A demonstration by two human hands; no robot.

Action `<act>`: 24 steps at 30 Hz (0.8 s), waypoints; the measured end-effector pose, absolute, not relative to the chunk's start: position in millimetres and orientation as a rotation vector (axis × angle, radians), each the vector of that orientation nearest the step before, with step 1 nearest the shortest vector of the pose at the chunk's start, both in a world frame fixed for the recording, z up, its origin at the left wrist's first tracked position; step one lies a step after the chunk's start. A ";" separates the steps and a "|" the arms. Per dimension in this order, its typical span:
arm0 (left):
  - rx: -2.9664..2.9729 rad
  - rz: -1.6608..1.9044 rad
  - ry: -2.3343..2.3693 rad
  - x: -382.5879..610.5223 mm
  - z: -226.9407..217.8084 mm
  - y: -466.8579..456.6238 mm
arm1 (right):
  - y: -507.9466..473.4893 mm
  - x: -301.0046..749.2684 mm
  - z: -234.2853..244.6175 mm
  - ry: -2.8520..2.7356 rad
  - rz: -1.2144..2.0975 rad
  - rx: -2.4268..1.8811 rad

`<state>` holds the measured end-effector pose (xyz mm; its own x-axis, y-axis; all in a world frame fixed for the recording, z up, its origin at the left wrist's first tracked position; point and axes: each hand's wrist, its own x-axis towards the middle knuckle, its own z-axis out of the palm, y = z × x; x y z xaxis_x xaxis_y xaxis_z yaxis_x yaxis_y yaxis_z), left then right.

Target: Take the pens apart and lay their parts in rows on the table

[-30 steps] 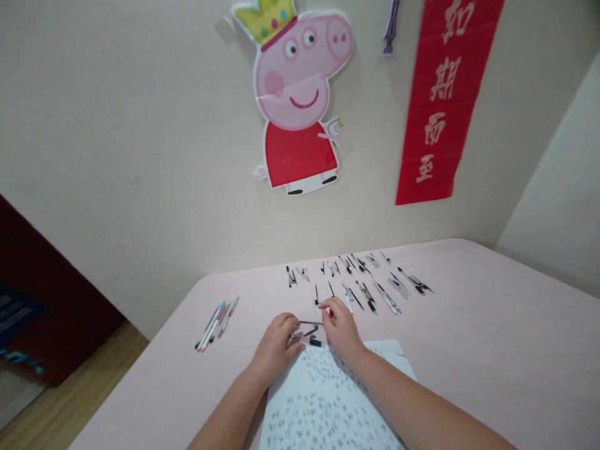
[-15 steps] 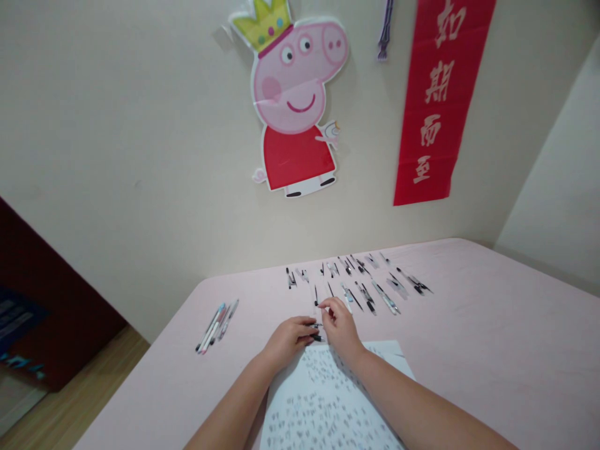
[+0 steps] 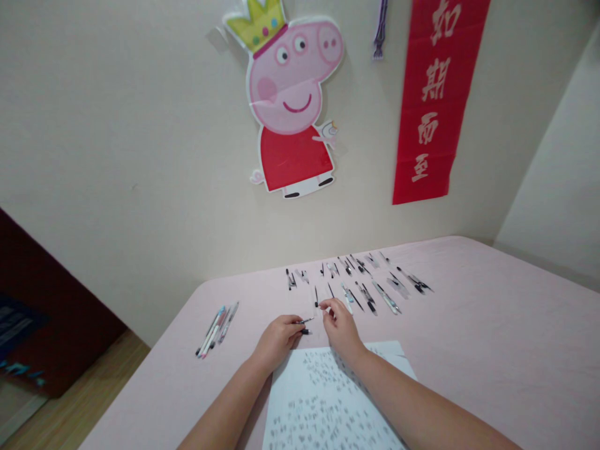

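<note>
My left hand [image 3: 276, 339] is closed around small black pen parts [image 3: 304, 325] whose tips stick out to the right. My right hand [image 3: 340, 323] pinches a clear pen piece near its fingertips, just right of the left hand. Both hands rest on the pink table [image 3: 469, 337], at the far edge of a white sheet of paper [image 3: 323, 400] covered in handwriting. Beyond the hands lie rows of taken-apart pens [image 3: 370, 281].
A bundle of whole pens [image 3: 216, 320] lies to the left on the table. A cartoon pig cutout [image 3: 290, 100] and a red banner [image 3: 434, 100] hang on the wall behind. Wooden floor [image 3: 70, 400] shows at lower left.
The left hand has drawn the black pen parts slightly left and closed tighter on them. The right hand has stayed nearly in place, and the view has shifted a little.
</note>
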<state>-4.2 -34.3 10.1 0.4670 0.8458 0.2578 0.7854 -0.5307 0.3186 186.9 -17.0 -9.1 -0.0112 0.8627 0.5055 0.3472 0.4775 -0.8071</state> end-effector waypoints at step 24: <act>2.037 0.743 2.332 -50.6 -3.4 55.7 | -14.1 185.8 -9.9 -1.555 0.623 -1.083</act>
<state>-50.6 55.7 -3.4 -0.1807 0.9266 0.3298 0.9465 0.0727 0.3143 185.8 -14.1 -9.9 0.0048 0.8822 0.4709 0.3125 0.4460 -0.8387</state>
